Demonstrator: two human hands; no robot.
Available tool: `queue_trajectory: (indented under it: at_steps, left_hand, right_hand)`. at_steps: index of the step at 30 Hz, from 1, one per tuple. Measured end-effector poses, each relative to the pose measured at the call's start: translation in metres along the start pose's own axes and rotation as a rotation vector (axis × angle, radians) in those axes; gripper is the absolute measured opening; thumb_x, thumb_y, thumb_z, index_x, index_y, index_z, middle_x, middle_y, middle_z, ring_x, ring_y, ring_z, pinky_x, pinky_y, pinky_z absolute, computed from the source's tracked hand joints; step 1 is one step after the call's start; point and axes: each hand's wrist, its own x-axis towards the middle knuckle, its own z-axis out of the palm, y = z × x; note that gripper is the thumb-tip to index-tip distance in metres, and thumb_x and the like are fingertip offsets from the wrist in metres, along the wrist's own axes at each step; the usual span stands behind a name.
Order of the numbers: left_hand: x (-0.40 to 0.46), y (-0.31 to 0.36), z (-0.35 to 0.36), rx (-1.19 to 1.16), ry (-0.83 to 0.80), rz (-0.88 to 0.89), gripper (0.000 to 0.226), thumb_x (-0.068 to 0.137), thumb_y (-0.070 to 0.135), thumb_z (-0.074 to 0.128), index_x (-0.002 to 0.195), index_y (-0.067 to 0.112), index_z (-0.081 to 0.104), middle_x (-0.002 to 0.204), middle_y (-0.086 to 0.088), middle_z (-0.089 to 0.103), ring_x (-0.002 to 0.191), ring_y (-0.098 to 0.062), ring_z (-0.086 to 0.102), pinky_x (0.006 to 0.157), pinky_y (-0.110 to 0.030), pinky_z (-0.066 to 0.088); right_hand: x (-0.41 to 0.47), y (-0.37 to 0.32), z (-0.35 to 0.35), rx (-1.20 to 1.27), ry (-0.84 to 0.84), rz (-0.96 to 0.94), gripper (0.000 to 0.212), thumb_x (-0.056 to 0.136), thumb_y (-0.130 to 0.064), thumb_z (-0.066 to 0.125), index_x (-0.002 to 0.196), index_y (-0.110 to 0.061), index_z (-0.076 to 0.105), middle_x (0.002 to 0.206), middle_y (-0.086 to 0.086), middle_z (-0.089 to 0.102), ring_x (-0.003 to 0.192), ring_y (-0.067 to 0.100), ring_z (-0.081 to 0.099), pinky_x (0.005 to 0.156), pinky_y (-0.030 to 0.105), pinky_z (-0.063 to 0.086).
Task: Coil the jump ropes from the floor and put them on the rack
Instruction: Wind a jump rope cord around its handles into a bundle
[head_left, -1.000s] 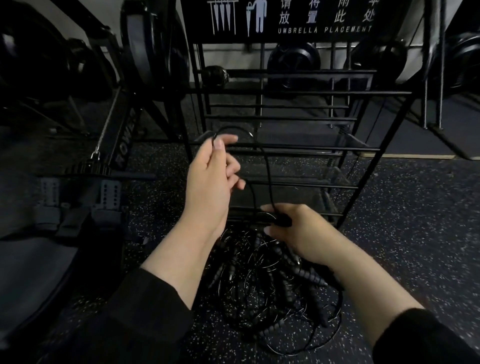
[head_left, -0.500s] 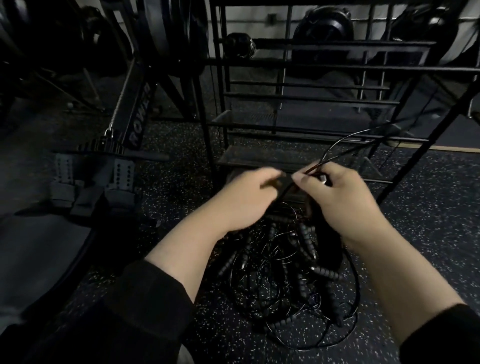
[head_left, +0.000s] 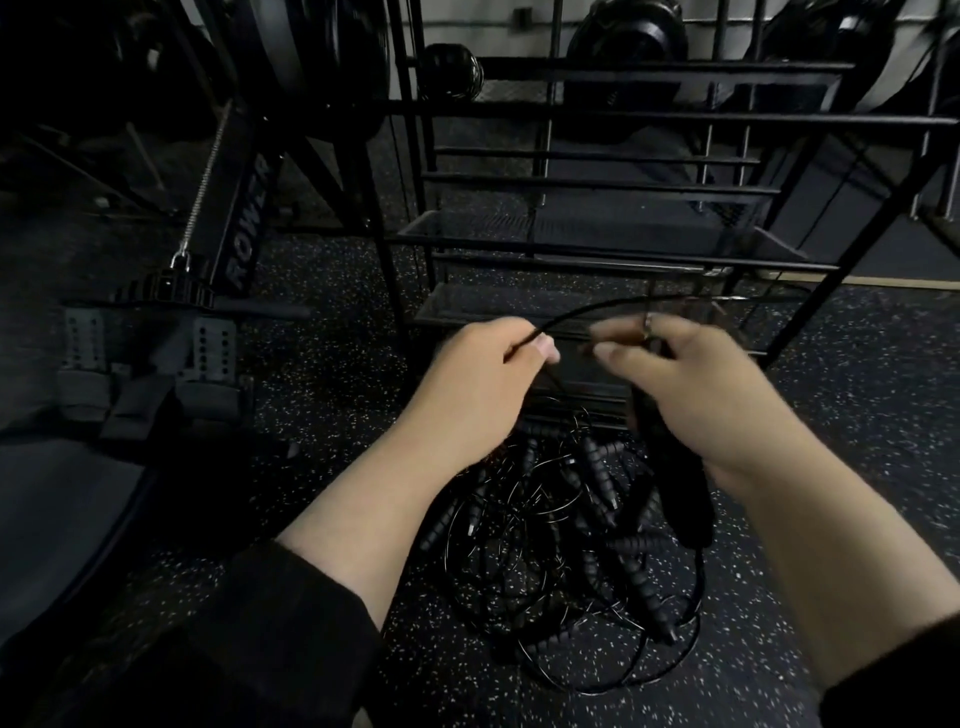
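I am pinching the cord (head_left: 597, 307) in my left hand (head_left: 485, 379) while my right hand (head_left: 691, 395) is gripping the rope's handles (head_left: 675, 488), the cord arcing rightward toward the rack (head_left: 613, 306), the remaining ropes (head_left: 561, 535) tangling on the floor (head_left: 831, 467) below both hands.

Both hands (head_left: 483, 384) (head_left: 691, 395) on rope (head_left: 597, 307), rack (head_left: 623, 244) behind

Pretty much everything's black here: the jump ropes (head_left: 566, 545) are black with ribbed handles and thin glossy cords, and the rack (head_left: 613, 117) is black metal too. The floor (head_left: 322, 395) is black with little white and tan speckles all over. The rowing machine (head_left: 244, 228) is black with grey "ROWER" lettering and grey footplates, and both sleeves (head_left: 249, 649) are black.
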Motion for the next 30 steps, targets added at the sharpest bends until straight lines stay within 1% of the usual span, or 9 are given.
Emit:
queue_trajectory:
  at_steps: [5,9,13,15,17,20,23,26,30]
  left_hand:
    - [0.001,0.013,-0.008,-0.299,0.107,0.060,0.024,0.105,0.031,0.052,0.095,0.029,0.074,0.058,0.023,0.055,0.053,0.001,0.045,0.058,-0.029,0.034]
    - [0.005,0.011,-0.023,-0.415,0.303,0.046,0.025,0.105,0.030,0.052,0.095,0.032,0.074,0.060,0.023,0.055,0.058,-0.001,0.044,0.062,-0.029,0.038]
    - [0.012,-0.008,-0.033,-0.276,0.411,-0.064,0.022,0.104,0.033,0.055,0.102,0.024,0.075,0.071,0.016,0.067,0.066,-0.005,0.053,0.071,-0.033,0.046]
    - [0.012,-0.016,-0.032,-0.119,0.319,-0.131,0.024,0.102,0.035,0.058,0.116,0.022,0.072,0.095,0.004,0.071,0.083,-0.012,0.063,0.079,-0.032,0.050]
    - [0.009,-0.016,-0.028,0.033,0.284,-0.155,0.032,0.099,0.034,0.062,0.131,0.027,0.063,0.115,0.005,0.062,0.102,-0.011,0.060,0.095,-0.030,0.049]
    - [0.005,-0.003,-0.022,0.018,0.351,-0.078,0.012,0.100,0.030,0.060,0.101,0.025,0.071,0.099,0.009,0.068,0.090,-0.009,0.065,0.083,-0.032,0.053]
    - [-0.002,0.004,-0.010,-0.088,-0.031,-0.208,0.028,0.102,0.028,0.053,0.087,0.018,0.074,0.082,0.001,0.076,0.066,-0.015,0.068,0.059,-0.028,0.049]
    - [-0.009,0.004,0.003,0.119,-0.430,-0.183,0.022,0.100,0.029,0.054,0.111,0.022,0.072,0.094,-0.003,0.076,0.083,-0.022,0.073,0.070,-0.040,0.061]
    - [-0.012,0.005,0.015,0.073,-0.514,-0.109,0.021,0.104,0.029,0.054,0.119,0.025,0.067,0.096,-0.003,0.075,0.084,-0.020,0.073,0.075,-0.042,0.060]
  right_hand:
    - [-0.005,0.006,0.007,-0.208,-0.269,-0.003,0.016,0.099,-0.015,0.065,0.110,-0.024,0.073,0.095,0.003,0.079,0.041,-0.002,0.047,0.043,0.011,0.035]
    - [-0.001,0.014,0.007,-0.303,-0.229,0.007,0.015,0.100,-0.010,0.062,0.096,-0.020,0.073,0.075,-0.006,0.077,0.042,0.008,0.045,0.040,0.018,0.036]
    - [0.002,0.015,0.007,-0.331,-0.057,-0.036,0.013,0.099,-0.020,0.065,0.086,-0.022,0.069,0.054,-0.008,0.062,0.041,0.008,0.047,0.041,0.022,0.039]
    - [0.002,0.012,0.007,-0.231,0.004,-0.065,0.012,0.097,-0.025,0.068,0.085,-0.021,0.067,0.051,-0.007,0.057,0.042,0.012,0.047,0.042,0.024,0.037]
    - [0.002,0.008,0.007,-0.131,0.031,-0.073,0.012,0.097,-0.027,0.069,0.087,-0.020,0.067,0.051,0.000,0.056,0.045,0.017,0.049,0.044,0.026,0.038]
    - [-0.001,0.003,0.010,-0.045,0.026,-0.084,0.008,0.096,-0.024,0.069,0.090,-0.020,0.069,0.055,0.001,0.056,0.050,0.018,0.051,0.047,0.028,0.041]
    - [-0.002,0.001,0.012,0.025,0.005,-0.078,0.007,0.095,-0.023,0.070,0.089,-0.021,0.070,0.059,0.003,0.059,0.053,0.022,0.052,0.053,0.036,0.043]
    - [-0.001,-0.001,0.013,0.160,-0.027,-0.081,0.015,0.096,-0.017,0.069,0.082,-0.024,0.069,0.067,0.004,0.064,0.052,0.020,0.053,0.052,0.030,0.043]
    - [-0.003,-0.006,0.013,0.274,-0.048,-0.090,0.020,0.096,-0.011,0.067,0.080,-0.024,0.070,0.070,0.006,0.063,0.050,0.019,0.050,0.047,0.026,0.044]
